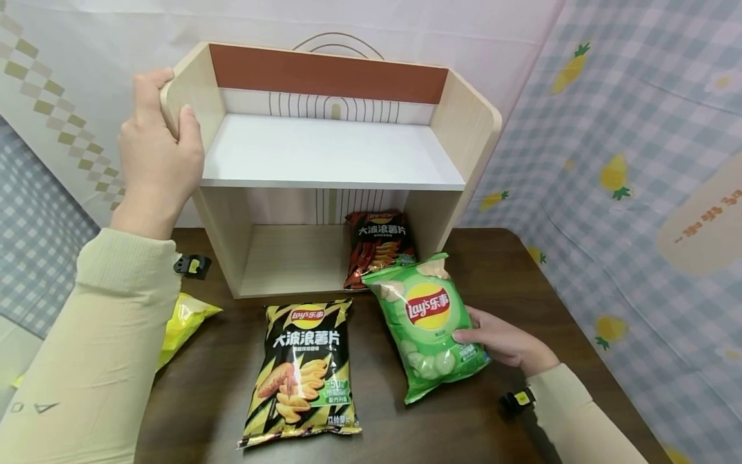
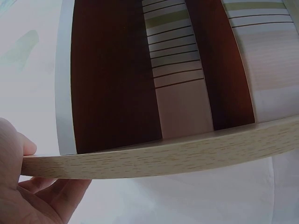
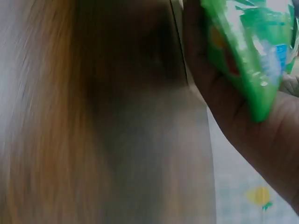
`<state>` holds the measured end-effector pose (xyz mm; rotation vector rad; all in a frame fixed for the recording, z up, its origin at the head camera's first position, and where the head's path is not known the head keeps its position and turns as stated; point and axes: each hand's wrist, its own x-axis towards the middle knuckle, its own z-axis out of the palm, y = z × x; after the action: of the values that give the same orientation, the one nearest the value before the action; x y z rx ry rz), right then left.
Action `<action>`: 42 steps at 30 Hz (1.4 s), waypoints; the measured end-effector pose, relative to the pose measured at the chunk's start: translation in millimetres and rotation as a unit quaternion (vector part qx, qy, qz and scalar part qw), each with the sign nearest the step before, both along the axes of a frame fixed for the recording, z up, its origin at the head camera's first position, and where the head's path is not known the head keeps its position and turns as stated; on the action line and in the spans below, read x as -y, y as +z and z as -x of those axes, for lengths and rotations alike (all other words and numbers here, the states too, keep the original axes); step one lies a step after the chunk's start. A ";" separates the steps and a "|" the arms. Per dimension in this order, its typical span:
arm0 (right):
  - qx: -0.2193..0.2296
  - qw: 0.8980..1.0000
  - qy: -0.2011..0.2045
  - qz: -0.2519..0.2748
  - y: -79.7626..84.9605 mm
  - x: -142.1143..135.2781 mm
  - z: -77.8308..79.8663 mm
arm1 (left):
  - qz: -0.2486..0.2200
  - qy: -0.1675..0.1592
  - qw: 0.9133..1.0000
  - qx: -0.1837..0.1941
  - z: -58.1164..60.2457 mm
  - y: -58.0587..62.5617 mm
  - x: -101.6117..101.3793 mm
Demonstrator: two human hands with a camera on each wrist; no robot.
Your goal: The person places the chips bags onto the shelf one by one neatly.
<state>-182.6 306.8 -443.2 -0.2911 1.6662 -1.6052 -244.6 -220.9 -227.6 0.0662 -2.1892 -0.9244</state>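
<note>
With thumb and fingers round its front edge, my left hand grips the left side panel of a small two-tier shelf; the left wrist view shows the thumb on one face of the panel and fingers on the other. My right hand holds a green bag of chips by its right side, thumb on the front and the other fingers behind it. The bag is tilted, its top in front of the shelf's lower right opening. Inside that lower tier a dark red bag of chips leans at the right.
A black and yellow bag of chips lies on the dark wooden table in front of the shelf. Part of a yellow bag shows behind my left sleeve. Patterned cloth hangs along the right side.
</note>
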 end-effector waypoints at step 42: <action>-0.007 0.989 -0.145 -0.001 25.0 200.2 49.4 | -0.001 -0.006 1.000 0.008 -1.0 1.4 -0.8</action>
<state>-232.0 106.6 -418.2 -0.0604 1.7844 -1.8142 -243.6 -220.1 -226.2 0.0618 -2.2052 -0.9344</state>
